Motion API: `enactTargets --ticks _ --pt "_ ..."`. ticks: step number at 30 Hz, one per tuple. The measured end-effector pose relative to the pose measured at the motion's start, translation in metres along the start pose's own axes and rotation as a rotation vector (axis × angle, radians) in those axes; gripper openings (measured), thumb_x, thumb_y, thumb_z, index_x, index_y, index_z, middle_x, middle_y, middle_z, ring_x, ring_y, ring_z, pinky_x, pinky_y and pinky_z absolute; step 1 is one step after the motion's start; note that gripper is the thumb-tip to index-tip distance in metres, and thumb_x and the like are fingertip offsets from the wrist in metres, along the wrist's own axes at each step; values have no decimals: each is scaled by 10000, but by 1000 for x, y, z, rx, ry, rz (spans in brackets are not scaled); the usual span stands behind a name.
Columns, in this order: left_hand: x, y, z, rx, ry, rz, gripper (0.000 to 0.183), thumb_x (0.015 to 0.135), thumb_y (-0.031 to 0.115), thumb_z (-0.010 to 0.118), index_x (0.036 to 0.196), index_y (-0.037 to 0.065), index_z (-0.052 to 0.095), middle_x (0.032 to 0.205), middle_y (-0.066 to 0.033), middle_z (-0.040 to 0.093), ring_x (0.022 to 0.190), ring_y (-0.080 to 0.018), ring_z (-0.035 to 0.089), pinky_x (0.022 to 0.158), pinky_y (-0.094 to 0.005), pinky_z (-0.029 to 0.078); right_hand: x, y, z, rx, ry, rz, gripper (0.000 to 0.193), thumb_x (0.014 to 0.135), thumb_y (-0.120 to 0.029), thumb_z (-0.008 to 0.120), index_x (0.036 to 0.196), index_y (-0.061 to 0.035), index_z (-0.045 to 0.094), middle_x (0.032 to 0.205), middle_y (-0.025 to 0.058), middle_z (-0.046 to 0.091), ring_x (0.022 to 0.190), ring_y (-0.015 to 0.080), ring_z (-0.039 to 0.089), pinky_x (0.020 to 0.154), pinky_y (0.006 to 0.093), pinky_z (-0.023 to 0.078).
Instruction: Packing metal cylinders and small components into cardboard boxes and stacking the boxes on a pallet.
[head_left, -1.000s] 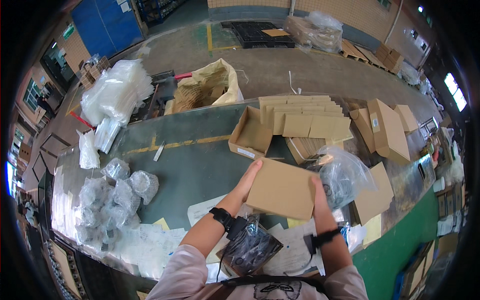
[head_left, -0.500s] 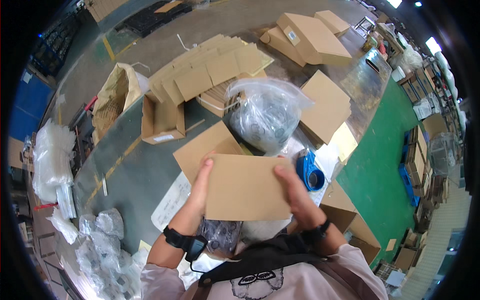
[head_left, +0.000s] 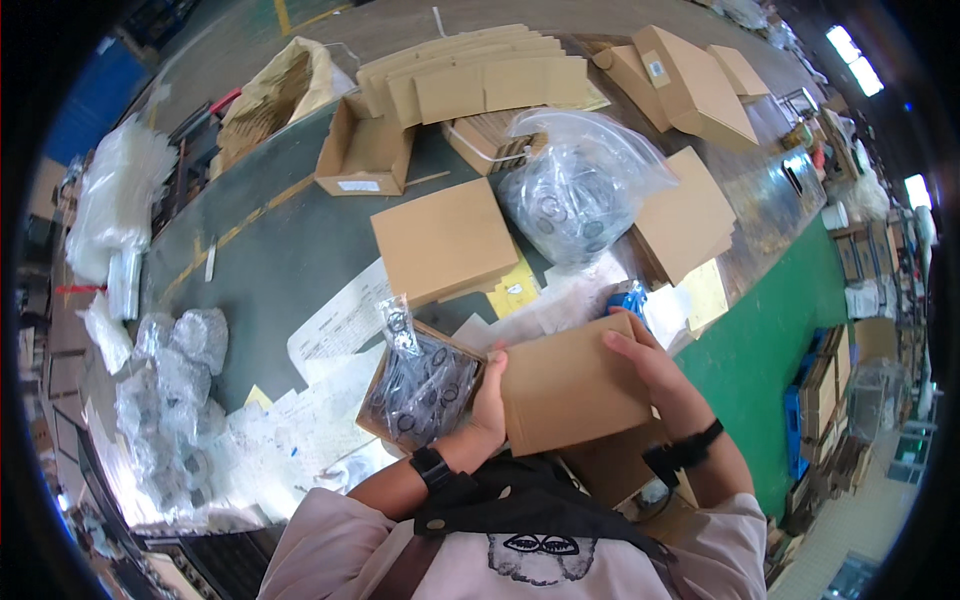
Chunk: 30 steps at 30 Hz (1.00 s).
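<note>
My right hand grips the right side of a plain brown cardboard box held close to my body, thumb on top. My left hand holds its left edge, with most of its fingers hidden. Just left of that hand, touching or nearly so, stands an open cardboard box filled with clear plastic bags of dark ring-shaped parts. One small bag sticks up over its far edge. Beyond lies another closed cardboard box on the table.
A large clear bag of rings stands beyond my hands, with a blue tape dispenser nearer. Stacked flat cardboard, an empty open box and more boxes lie farther off. Bubble-wrapped bundles sit left; papers cover the near table.
My hands have moved right with the cardboard box, now tilted. The open box of bagged parts, mostly covered before, shows fully at left. The view has shifted.
</note>
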<state>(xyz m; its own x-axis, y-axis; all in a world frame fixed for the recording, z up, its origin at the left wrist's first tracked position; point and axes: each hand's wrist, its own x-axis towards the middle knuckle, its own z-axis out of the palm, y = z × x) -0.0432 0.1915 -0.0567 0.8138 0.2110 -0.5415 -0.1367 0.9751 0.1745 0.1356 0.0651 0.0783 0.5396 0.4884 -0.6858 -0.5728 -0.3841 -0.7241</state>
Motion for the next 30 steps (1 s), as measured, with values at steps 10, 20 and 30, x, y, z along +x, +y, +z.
enactTargets --ticks 10,20,30 --pt "-33 54 25 408 242 375 582 979 401 405 1457 178 160 1388 -120 366 1264 -262 402 1037 -416 361 75 24 33 137 -409 -29 460 965 -220 450 1407 -201 322 1244 70 494 1137 205 499 949 348 426" --pt "-127 193 164 804 -457 545 966 678 189 812 1427 103 208 1365 -108 366 1294 -229 329 1076 -358 256 -47 -106 71 132 -397 -839 715 934 -510 445 1443 -46 252 1382 155 418 1282 252 413 1042 380 352" --pt "-93 398 205 2305 952 1900 1000 648 382 833 1418 95 264 1403 -226 304 1283 -360 359 986 -392 386 -74 -56 21 -127 -207 -631 595 886 -297 607 1370 -30 386 1203 147 588 1127 231 552 941 342 418"
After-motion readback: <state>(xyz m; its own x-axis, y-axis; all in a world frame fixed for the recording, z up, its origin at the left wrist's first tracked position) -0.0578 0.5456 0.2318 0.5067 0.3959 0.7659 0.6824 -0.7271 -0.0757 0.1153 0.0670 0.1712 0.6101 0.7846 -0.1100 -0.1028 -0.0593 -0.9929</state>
